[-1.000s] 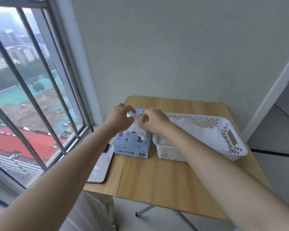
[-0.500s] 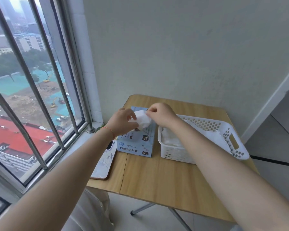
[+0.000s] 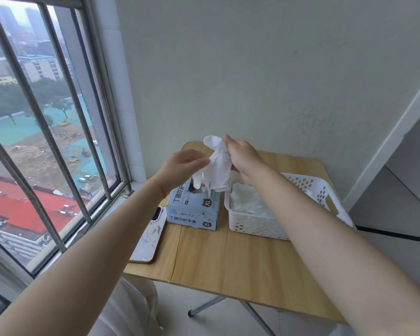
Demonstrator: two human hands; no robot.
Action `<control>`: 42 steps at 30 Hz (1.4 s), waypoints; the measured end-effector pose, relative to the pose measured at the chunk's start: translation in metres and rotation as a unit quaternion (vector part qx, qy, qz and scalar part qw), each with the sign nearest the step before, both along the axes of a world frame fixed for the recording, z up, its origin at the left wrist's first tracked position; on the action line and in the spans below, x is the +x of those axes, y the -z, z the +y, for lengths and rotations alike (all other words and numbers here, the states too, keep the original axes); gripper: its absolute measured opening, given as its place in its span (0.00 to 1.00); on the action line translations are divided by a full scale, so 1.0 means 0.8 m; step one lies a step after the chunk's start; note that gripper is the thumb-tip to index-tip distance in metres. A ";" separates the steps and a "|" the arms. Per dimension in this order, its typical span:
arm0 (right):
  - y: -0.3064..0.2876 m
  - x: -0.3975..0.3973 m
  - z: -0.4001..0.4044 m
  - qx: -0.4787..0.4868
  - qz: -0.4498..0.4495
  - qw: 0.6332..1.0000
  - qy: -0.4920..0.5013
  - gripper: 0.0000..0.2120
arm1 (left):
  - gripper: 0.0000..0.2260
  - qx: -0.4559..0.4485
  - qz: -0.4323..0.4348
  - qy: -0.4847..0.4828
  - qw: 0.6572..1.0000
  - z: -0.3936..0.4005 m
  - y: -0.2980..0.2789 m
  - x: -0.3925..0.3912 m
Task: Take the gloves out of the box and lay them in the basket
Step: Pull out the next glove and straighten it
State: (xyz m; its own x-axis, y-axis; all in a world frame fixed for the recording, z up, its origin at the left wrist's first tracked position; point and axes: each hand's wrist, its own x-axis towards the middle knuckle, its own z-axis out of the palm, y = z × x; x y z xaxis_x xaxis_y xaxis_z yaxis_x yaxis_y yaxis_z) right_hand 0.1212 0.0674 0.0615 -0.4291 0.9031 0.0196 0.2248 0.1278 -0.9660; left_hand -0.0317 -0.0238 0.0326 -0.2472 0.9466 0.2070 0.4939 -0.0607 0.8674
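Nearest the person, a phone [image 3: 149,236] lies flat at the tabletop's [image 3: 228,263] left edge, well below and short of both sets of fingers. Just past it stands the blue glove box [image 3: 194,209], marked XL, directly under the raised hands, and touching its right side is the white perforated basket [image 3: 257,225], with white gloves already lying inside, below and to the right of the right fingers.

Above the box, the right hand [image 3: 245,158] pinches the upper end of a white glove [image 3: 218,166], fingers curled round it, while the left hand [image 3: 180,169] grips the glove's left side between thumb and fingertips. The glove hangs down between them, and its lower end looks close to the box opening, where another glove [image 3: 198,181] seems to be poking out.

The risk I see is that trailing glove: if it clings to the one being lifted, it may drag out and drop onto the tabletop. The thin material could also slip from a light pinch before reaching the basket.
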 end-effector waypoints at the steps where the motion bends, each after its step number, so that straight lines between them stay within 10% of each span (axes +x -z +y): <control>1: -0.001 0.000 0.000 -0.012 0.016 1.000 0.002 0.21 | 0.10 -0.014 -0.057 0.029 0.998 -0.003 -0.006 0.004; 6: -0.004 0.004 -0.005 -0.063 0.031 0.995 -0.064 0.38 | 0.06 -0.025 -0.065 0.024 0.997 -0.006 -0.021 0.024; 14: -0.009 0.034 -0.011 -0.096 -0.080 0.989 -0.078 0.03 | 0.05 -0.026 -0.161 -0.162 0.973 -0.007 -0.014 0.006; 20: -0.026 0.029 -0.012 -0.064 0.053 0.997 0.002 0.06 | 0.20 -0.192 -0.098 -0.006 0.977 -0.035 -0.024 0.003; 23: -0.039 0.030 -0.026 -0.033 0.012 0.996 -0.080 0.04 | 0.28 -0.110 -0.028 -0.076 0.991 -0.033 -0.032 0.007; 28: -0.050 0.027 -0.041 -0.003 -0.043 0.990 -0.133 0.07 | 0.15 -0.032 -0.217 0.124 0.968 -0.028 -0.038 0.020; 42: -0.043 0.051 -0.020 0.018 -0.082 0.991 -0.104 0.04 | 0.11 -0.061 -0.100 0.006 0.993 -0.027 -0.020 0.018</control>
